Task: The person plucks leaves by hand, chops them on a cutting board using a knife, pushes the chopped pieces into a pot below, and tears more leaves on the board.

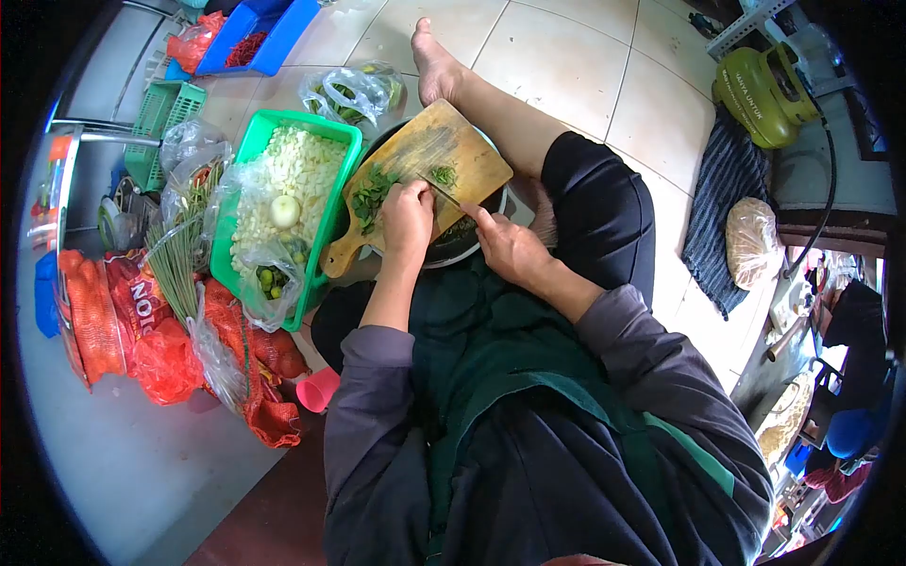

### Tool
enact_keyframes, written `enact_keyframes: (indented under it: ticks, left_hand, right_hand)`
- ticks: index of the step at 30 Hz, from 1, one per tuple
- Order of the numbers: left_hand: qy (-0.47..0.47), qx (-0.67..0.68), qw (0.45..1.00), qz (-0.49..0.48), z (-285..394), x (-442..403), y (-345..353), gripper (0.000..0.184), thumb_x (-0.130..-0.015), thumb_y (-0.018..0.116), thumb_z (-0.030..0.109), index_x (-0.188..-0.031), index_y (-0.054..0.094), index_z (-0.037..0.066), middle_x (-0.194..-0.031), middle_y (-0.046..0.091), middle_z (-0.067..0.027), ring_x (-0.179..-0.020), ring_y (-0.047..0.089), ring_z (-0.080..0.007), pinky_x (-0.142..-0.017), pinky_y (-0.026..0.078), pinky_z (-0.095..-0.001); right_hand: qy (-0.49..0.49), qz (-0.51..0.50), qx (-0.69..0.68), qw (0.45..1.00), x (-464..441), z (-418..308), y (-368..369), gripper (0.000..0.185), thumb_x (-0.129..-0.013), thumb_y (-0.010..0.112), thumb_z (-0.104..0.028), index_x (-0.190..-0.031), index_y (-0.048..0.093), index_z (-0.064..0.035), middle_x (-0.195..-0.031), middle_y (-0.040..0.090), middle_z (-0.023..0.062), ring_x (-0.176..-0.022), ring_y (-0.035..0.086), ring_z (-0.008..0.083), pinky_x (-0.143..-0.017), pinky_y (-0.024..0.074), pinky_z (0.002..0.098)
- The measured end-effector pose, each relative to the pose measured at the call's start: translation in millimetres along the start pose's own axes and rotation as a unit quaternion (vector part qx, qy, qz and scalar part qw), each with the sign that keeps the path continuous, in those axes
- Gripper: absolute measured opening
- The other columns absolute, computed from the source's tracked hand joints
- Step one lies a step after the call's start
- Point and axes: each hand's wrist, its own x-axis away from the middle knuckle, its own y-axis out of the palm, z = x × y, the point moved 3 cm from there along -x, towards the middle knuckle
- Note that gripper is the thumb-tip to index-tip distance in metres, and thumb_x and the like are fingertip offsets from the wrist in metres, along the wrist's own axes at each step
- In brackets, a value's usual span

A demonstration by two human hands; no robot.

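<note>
A wooden cutting board (472, 156) with a handle rests across a dark, round-rimmed pot (462, 247) by my crossed legs. My left hand (409, 219) is closed, pressing a bunch of green leaves (369, 196) onto the board. In my right hand (512, 243) is a knife (444, 193), its blade lying just beside my left fingertips. Finely sliced greens (443, 175) form a small pile past the blade. Part of the pot's contents is hidden by the board and my hands.
At left stands a green basin (347, 134) of chopped white pieces, with a peeled onion (284, 211) on top. Orange net sacks (94, 307) and lemongrass stalks (175, 259) lie beyond it. A blue tray (293, 28) sits far left; a green gas cylinder (755, 99) stands at right.
</note>
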Motion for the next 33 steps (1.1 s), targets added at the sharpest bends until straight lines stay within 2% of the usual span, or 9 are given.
enact_keyframes:
  ticks: [9,12,15,18,21,24,27,30,33]
  left_hand:
    - [0.019,-0.031,0.999,-0.014,9,2,-4,0.007,-0.081,0.067,0.008,-0.086,0.068,0.005,-0.081,0.059,-0.0199,-0.077,0.061,-0.0397,-0.067,0.050,-0.0464]
    - [0.014,-0.022,1.000,-0.017,9,2,-5,0.006,-0.081,0.066,0.008,-0.086,0.068,0.005,-0.082,0.059,-0.0201,-0.076,0.061,-0.0401,-0.067,0.050,-0.0465]
    - [-0.008,-0.034,0.999,-0.034,2,0,-1,0.009,-0.082,0.068,0.015,-0.089,0.069,0.008,-0.085,0.062,-0.0175,-0.080,0.062,-0.0387,-0.069,0.050,-0.0451]
    - [-0.011,-0.019,0.999,-0.040,3,1,-2,0.010,-0.083,0.067,0.015,-0.090,0.069,0.008,-0.086,0.062,-0.0177,-0.080,0.062,-0.0392,-0.069,0.050,-0.0456]
    - [0.004,-0.014,1.000,-0.016,10,3,-7,0.007,-0.081,0.067,0.009,-0.086,0.068,0.004,-0.082,0.061,-0.0198,-0.078,0.062,-0.0390,-0.069,0.050,-0.0460]
    - [0.023,-0.006,1.000,-0.002,4,1,-4,0.009,-0.082,0.068,0.012,-0.088,0.069,0.007,-0.084,0.062,-0.0195,-0.079,0.062,-0.0394,-0.068,0.049,-0.0455]
    - [0.016,-0.005,1.000,-0.012,1,3,-1,0.009,-0.081,0.069,0.013,-0.089,0.069,0.007,-0.084,0.062,-0.0197,-0.079,0.062,-0.0398,-0.068,0.049,-0.0457]
    - [0.016,0.009,1.000,-0.012,1,3,0,0.007,-0.081,0.067,0.009,-0.086,0.068,0.005,-0.081,0.059,-0.0203,-0.078,0.061,-0.0401,-0.068,0.049,-0.0465]
    - [0.013,0.014,1.000,-0.006,1,3,0,0.006,-0.081,0.066,0.008,-0.085,0.067,0.003,-0.080,0.058,-0.0206,-0.079,0.060,-0.0403,-0.068,0.048,-0.0469]
  right_hand:
    - [0.007,-0.039,0.057,0.998,-1,-8,-7,0.064,-0.084,0.058,-0.009,-0.143,0.034,-0.0073,-0.077,0.060,0.0150,-0.062,0.063,0.0267,-0.054,0.0530,0.0352]
    - [0.039,-0.044,0.047,0.997,-5,-13,-7,0.051,-0.089,0.056,-0.009,-0.137,0.042,-0.0104,-0.075,0.060,0.0164,-0.061,0.064,0.0316,-0.054,0.0529,0.0399]
    - [0.063,-0.079,0.051,0.994,-20,-17,-6,0.049,-0.090,0.054,-0.010,-0.137,0.041,-0.0098,-0.075,0.060,0.0174,-0.064,0.065,0.0325,-0.055,0.0532,0.0413]
    - [0.056,-0.059,-0.014,0.997,-34,-12,7,0.053,-0.088,0.049,-0.007,-0.139,0.037,-0.0132,-0.086,0.062,0.0222,-0.077,0.066,0.0412,-0.063,0.0545,0.0458]
    - [0.090,-0.087,-0.066,0.990,-40,-8,7,0.052,-0.088,0.048,-0.007,-0.139,0.038,-0.0134,-0.087,0.062,0.0234,-0.076,0.066,0.0408,-0.066,0.0545,0.0460]
    - [0.051,-0.056,0.000,0.997,-22,-17,-14,0.045,-0.091,0.052,-0.009,-0.135,0.041,-0.0094,-0.074,0.061,0.0190,-0.067,0.066,0.0339,-0.055,0.0529,0.0423]
    - [0.060,-0.074,0.024,0.995,-14,-19,-15,0.044,-0.092,0.052,-0.009,-0.134,0.041,-0.0093,-0.075,0.061,0.0191,-0.068,0.066,0.0337,-0.054,0.0524,0.0423]
    - [0.084,-0.104,-0.003,0.991,-27,-16,0,0.054,-0.088,0.048,-0.007,-0.140,0.036,-0.0129,-0.082,0.062,0.0219,-0.078,0.066,0.0400,-0.066,0.0538,0.0465]
    - [0.063,-0.084,-0.026,0.994,-49,-16,6,0.053,-0.088,0.048,-0.007,-0.139,0.036,-0.0126,-0.084,0.063,0.0227,-0.076,0.066,0.0399,-0.065,0.0535,0.0463]
